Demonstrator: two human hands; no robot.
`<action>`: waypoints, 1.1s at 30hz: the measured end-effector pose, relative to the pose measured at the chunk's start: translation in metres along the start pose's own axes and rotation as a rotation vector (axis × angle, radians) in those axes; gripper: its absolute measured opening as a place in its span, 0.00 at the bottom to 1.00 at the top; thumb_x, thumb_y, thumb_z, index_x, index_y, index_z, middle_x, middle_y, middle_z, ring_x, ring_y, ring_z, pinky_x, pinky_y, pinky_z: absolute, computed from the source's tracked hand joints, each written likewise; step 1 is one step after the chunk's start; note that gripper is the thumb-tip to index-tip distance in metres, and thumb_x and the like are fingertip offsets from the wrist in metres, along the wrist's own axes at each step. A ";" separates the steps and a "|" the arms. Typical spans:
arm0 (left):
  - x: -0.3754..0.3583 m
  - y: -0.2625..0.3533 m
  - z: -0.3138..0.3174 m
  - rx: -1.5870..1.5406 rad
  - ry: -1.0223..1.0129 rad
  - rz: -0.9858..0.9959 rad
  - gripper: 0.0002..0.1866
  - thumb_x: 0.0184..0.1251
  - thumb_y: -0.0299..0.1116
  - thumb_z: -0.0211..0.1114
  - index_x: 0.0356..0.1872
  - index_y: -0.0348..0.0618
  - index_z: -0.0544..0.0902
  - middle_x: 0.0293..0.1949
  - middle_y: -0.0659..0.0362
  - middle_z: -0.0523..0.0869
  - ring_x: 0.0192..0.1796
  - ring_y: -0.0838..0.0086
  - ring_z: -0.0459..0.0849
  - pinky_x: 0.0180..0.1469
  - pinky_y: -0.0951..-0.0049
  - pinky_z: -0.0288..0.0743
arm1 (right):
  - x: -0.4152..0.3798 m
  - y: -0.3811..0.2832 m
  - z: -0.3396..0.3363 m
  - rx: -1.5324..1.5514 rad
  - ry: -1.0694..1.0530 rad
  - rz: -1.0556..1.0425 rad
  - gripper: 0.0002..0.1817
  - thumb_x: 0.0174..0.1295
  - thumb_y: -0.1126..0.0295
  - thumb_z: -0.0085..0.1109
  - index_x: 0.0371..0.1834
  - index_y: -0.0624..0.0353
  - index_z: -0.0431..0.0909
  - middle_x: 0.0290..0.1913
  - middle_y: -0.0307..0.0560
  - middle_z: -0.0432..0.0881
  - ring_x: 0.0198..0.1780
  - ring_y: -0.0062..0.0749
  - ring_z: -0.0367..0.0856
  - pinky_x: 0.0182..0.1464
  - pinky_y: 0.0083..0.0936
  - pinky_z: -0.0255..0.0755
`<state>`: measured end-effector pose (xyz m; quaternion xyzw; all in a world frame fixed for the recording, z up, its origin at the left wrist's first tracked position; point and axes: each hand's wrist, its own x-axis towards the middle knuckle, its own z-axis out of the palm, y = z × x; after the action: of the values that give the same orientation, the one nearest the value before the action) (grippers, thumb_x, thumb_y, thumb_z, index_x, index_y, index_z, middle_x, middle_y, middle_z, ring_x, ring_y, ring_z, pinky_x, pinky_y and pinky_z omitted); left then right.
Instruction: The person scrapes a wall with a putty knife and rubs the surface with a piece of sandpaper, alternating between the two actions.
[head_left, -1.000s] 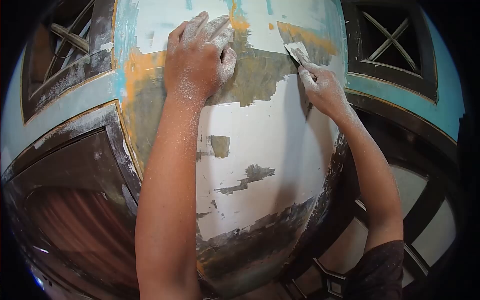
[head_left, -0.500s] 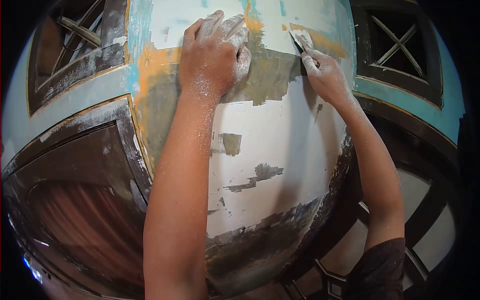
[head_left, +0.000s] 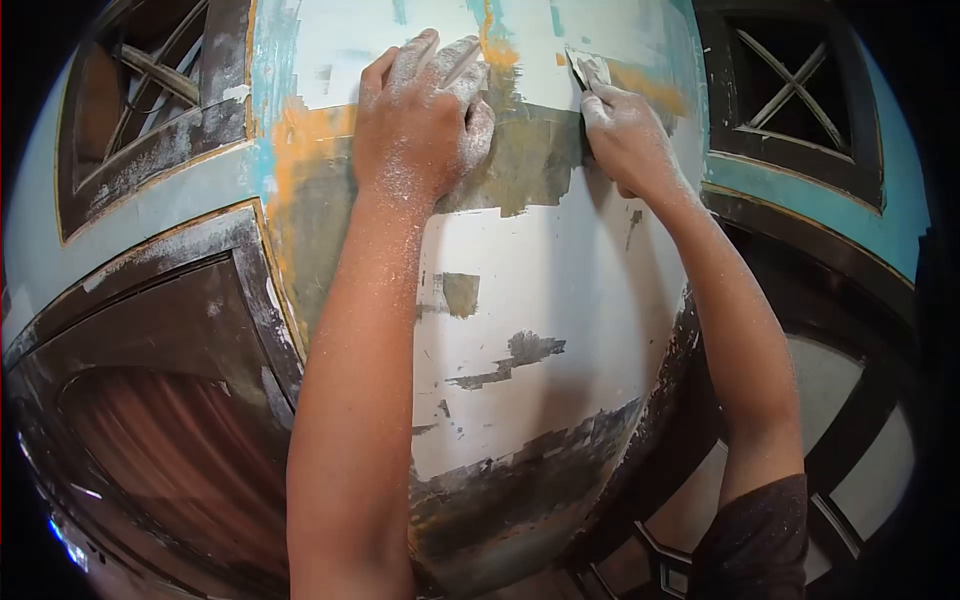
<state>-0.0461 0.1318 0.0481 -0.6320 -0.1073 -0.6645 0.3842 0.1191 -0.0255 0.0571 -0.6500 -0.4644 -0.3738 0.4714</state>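
The wall panel (head_left: pixel 510 260) before me is patchy, with white filler over grey-brown, orange and light blue areas. My left hand (head_left: pixel 420 120), dusted with white powder, rests against its upper part with the fingers slightly apart. I can make out nothing held there, though the palm is hidden. To the right, my right hand (head_left: pixel 630 135) is closed around a putty knife (head_left: pixel 590 70), most of whose handle is covered by the fingers. The knife's white-smeared blade is at the wall, near an orange patch. White dust also coats this hand and wrist.
On the left stand a dark, dusty wooden frame with crossed bars (head_left: pixel 155 75) and a brown door panel (head_left: pixel 180 420). Another cross-barred opening (head_left: pixel 795 90) is at the upper right. A dark piece with pale panes (head_left: pixel 880 480) lies below it.
My right hand and the putty knife have shifted a little left across the wall. My left hand stays at nearly the same spot on it.
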 end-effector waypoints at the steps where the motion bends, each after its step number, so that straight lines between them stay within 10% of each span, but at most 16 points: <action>1: 0.000 0.000 -0.001 0.012 -0.031 -0.002 0.20 0.70 0.40 0.64 0.62 0.61 0.87 0.70 0.71 0.81 0.76 0.69 0.72 0.79 0.60 0.60 | -0.002 0.000 -0.001 0.000 -0.002 0.004 0.20 0.71 0.63 0.46 0.50 0.64 0.84 0.44 0.70 0.86 0.48 0.66 0.85 0.57 0.50 0.76; 13: 0.000 -0.001 0.001 0.011 0.027 -0.006 0.20 0.69 0.39 0.65 0.62 0.62 0.88 0.70 0.72 0.82 0.75 0.69 0.73 0.78 0.60 0.62 | -0.051 0.070 -0.014 -0.095 -0.089 -0.152 0.27 0.75 0.61 0.50 0.76 0.50 0.73 0.65 0.64 0.81 0.58 0.64 0.83 0.62 0.44 0.77; 18: 0.000 0.000 0.001 0.013 0.017 -0.009 0.21 0.69 0.40 0.64 0.62 0.63 0.87 0.70 0.72 0.82 0.76 0.69 0.73 0.78 0.61 0.61 | -0.031 0.062 -0.011 -0.107 -0.029 -0.190 0.21 0.74 0.60 0.50 0.61 0.57 0.84 0.38 0.68 0.86 0.43 0.66 0.85 0.51 0.50 0.77; 25: 0.000 0.000 0.000 0.028 -0.003 -0.009 0.21 0.69 0.40 0.64 0.63 0.63 0.87 0.71 0.72 0.81 0.76 0.69 0.72 0.78 0.60 0.61 | -0.028 0.056 -0.016 -0.139 -0.145 -0.091 0.23 0.77 0.62 0.50 0.73 0.52 0.76 0.59 0.67 0.84 0.59 0.64 0.84 0.62 0.41 0.75; 26: 0.000 0.000 0.001 0.027 -0.004 -0.008 0.21 0.69 0.40 0.64 0.63 0.63 0.87 0.71 0.72 0.81 0.76 0.69 0.72 0.78 0.60 0.61 | -0.019 0.064 -0.013 -0.171 -0.136 -0.144 0.24 0.77 0.62 0.50 0.74 0.50 0.76 0.59 0.67 0.83 0.59 0.64 0.84 0.62 0.41 0.76; 27: -0.001 0.000 0.000 0.030 -0.003 -0.004 0.21 0.69 0.40 0.64 0.63 0.63 0.87 0.71 0.72 0.81 0.76 0.69 0.72 0.79 0.60 0.61 | -0.018 0.063 -0.008 -0.085 -0.012 -0.237 0.22 0.73 0.60 0.51 0.63 0.57 0.84 0.38 0.68 0.86 0.42 0.64 0.87 0.50 0.48 0.78; 33: -0.001 0.001 -0.002 0.086 -0.061 -0.017 0.21 0.70 0.41 0.64 0.64 0.64 0.86 0.72 0.72 0.80 0.77 0.70 0.70 0.80 0.60 0.59 | -0.019 0.052 -0.016 -0.109 -0.072 -0.198 0.23 0.74 0.61 0.51 0.66 0.57 0.82 0.45 0.68 0.88 0.48 0.65 0.86 0.56 0.46 0.78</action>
<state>-0.0467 0.1305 0.0466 -0.6337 -0.1529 -0.6431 0.4018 0.1624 -0.0521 0.0301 -0.6387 -0.5218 -0.4196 0.3792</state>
